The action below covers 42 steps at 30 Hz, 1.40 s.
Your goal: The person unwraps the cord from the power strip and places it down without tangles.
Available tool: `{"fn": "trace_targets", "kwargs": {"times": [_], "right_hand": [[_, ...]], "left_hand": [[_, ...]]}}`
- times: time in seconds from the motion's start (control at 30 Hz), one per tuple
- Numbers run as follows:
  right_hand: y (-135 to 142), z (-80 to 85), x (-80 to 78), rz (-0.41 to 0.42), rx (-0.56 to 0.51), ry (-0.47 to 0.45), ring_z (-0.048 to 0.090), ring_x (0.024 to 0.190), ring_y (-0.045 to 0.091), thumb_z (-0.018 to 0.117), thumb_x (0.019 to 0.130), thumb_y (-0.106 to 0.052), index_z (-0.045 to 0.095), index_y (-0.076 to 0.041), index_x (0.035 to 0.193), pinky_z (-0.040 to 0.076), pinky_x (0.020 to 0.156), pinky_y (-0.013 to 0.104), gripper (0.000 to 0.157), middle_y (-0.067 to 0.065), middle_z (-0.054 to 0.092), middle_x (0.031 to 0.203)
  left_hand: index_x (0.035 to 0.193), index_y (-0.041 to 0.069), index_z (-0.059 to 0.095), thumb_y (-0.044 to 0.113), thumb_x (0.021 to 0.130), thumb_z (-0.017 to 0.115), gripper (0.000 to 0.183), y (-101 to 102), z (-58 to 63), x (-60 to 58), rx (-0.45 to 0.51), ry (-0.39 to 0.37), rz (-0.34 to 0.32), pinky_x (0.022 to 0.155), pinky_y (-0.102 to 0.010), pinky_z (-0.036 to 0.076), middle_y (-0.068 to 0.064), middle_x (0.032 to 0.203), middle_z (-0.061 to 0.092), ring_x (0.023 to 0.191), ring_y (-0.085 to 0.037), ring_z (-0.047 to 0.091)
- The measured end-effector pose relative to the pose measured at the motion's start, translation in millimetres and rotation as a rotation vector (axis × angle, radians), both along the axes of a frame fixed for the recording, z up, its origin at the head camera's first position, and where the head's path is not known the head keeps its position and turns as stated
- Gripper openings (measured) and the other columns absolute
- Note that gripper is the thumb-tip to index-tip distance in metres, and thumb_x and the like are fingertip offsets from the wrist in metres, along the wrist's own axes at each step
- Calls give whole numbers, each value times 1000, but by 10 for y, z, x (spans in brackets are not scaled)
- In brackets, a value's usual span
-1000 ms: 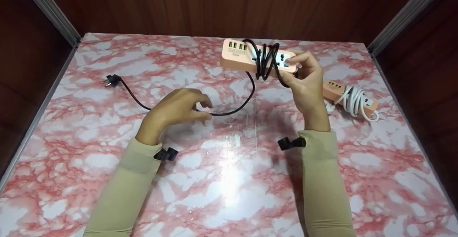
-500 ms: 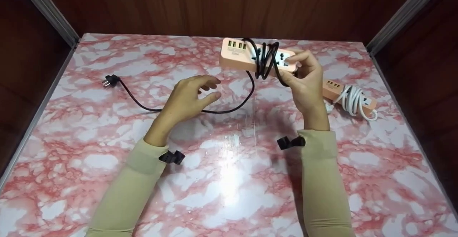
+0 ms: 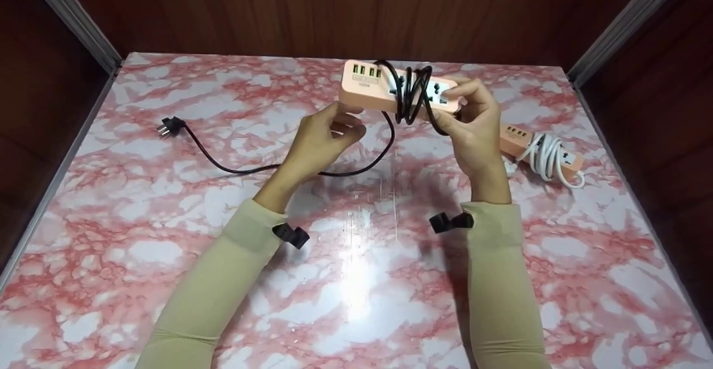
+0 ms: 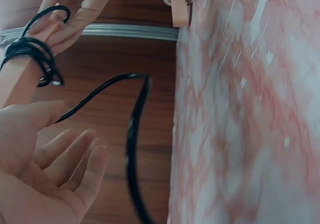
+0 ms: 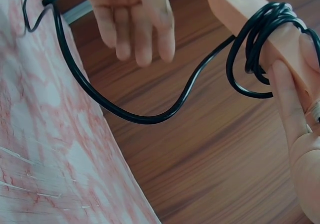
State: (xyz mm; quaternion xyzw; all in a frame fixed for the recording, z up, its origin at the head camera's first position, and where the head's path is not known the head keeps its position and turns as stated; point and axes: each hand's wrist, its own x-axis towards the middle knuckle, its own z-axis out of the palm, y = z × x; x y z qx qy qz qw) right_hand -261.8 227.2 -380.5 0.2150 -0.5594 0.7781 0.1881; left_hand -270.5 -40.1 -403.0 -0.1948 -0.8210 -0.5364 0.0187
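An orange power strip (image 3: 362,91) with a black cord (image 3: 409,98) wound round its middle is held above the table. My right hand (image 3: 476,129) grips its right end between thumb and fingers. Just below the strip's left end hovers my left hand (image 3: 323,140), fingers loosely bent with nothing in them; the right wrist view shows this left hand (image 5: 137,21) apart from both strip and cord. The cord's loose length drops from the strip, passes behind the left wrist and ends in a black plug (image 3: 171,126) lying at the table's left.
A second orange power strip (image 3: 513,141), wrapped in a white cord (image 3: 548,157), lies to the right of my right hand. The marbled pink-and-white table (image 3: 156,252) is bounded by dark wood-look panels (image 3: 334,12) at the back and sides.
My left hand has moved right and upward, from over the loose cord to below the strip's left end. The right hand and the strip have stayed nearly still.
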Motion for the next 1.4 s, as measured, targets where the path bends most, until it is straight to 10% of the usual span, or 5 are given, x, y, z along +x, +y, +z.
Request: {"fn": "trace_targets", "kwargs": {"times": [0.77,1.4], "right_hand": [[17,3,1,45,-49,-12,66,99,27,80,75,19,65,9,99,59,75,28,30,20,66,121],[67,3,10,58,-36,-7,64,101,26,80,76,19,65,9,98,59,77,29,28,19,65,119]], "left_hand": [[138,-1,62,7,106,65,33,311,-11,-228,397,-248,-75,101,-36,57,-21,128,72,115,-35,70],[122,6,77,-1,102,66,24,83,375,-463,205,-64,-39,99,-27,52,-7,118,77,112,-12,68]]}}
